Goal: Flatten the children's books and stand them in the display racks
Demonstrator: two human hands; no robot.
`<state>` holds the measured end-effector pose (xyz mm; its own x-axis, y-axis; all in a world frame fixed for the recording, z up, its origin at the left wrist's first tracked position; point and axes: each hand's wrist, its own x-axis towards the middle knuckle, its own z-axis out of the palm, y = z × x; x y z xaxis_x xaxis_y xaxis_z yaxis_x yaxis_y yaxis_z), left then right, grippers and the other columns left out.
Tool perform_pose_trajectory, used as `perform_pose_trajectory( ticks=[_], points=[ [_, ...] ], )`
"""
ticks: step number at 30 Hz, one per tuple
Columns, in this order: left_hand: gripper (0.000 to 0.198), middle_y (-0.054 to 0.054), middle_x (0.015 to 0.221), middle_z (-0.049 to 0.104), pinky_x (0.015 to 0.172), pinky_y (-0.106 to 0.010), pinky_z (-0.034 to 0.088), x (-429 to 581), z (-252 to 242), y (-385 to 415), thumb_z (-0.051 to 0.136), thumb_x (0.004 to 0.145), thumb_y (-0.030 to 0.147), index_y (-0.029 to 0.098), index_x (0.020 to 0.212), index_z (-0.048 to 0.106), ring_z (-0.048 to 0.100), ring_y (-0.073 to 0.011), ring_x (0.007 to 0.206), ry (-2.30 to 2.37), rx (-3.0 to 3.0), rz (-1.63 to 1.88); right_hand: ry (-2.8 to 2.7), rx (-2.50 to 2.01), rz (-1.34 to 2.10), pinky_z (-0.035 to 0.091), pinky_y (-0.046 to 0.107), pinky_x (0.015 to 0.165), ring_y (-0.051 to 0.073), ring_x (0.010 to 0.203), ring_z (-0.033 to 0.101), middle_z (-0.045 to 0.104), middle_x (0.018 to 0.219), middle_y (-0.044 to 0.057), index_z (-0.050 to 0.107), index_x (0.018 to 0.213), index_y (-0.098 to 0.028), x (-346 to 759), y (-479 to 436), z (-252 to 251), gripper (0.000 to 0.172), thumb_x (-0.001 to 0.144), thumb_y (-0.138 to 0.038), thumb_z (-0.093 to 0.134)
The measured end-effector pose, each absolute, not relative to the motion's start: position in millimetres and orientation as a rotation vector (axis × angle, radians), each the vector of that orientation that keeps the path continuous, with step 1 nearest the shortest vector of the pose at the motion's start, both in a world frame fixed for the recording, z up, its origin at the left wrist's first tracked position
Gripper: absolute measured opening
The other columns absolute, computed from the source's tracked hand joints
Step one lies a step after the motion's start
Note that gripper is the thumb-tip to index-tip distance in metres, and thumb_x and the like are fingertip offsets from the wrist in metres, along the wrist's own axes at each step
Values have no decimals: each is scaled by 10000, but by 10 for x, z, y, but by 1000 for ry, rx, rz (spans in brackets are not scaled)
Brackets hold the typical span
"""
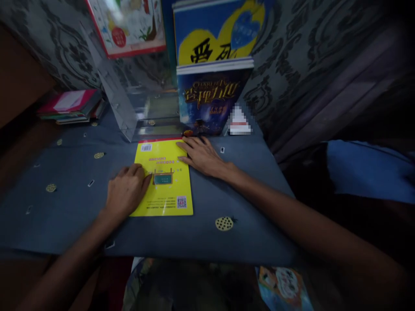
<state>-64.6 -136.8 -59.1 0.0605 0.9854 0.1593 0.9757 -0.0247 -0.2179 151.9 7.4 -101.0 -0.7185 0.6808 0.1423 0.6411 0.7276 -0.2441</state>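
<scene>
A thin yellow book with a barcode, a small green board picture and a QR code lies flat on the cloth-covered table. My left hand is at the book's left edge, its fingers curled over that edge and the thumb resting on the cover. At the upper right corner, my right hand lies with its fingers stretched out and spread, touching the cover and its edge. Just beyond the right fingertips stands a dark blue book in a clear acrylic rack.
Higher in the rack are a blue and yellow book and a red-edged picture book. A stack of books lies at the back left. Patterned wallpaper is behind, and blue fabric is at the right.
</scene>
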Motion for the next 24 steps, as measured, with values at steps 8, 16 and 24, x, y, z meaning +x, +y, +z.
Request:
perform_pose_trajectory(
  ticks=[8,16,24],
  points=[
    [314,-111,1240,722,983,-428,502,-308,-660,-1731,551,1012,402,184,1206,668,640,-266,1157,-1380,-2820,-346,-2635,-1010,323,258,605,1187,360,1440,402,448,1590,164,533,1446,-170,1539,103,-1102,476,1027,-396,529],
    [204,-109,1120,761,892,-406,556,-162,-744,-1768,588,994,239,128,1142,672,676,-253,1024,-1184,-2688,-439,-2549,-928,168,289,593,1150,352,1372,463,616,1413,179,652,1274,-121,1521,77,-1165,345,1030,-331,527],
    [153,-82,1090,783,854,-385,618,-162,-772,-1766,633,975,204,101,1084,663,725,-250,1007,-1015,-2611,-476,-2518,-475,307,429,444,1046,229,1063,633,749,1056,101,708,1037,-145,1635,-455,-1179,242,1039,-196,472]
  ],
)
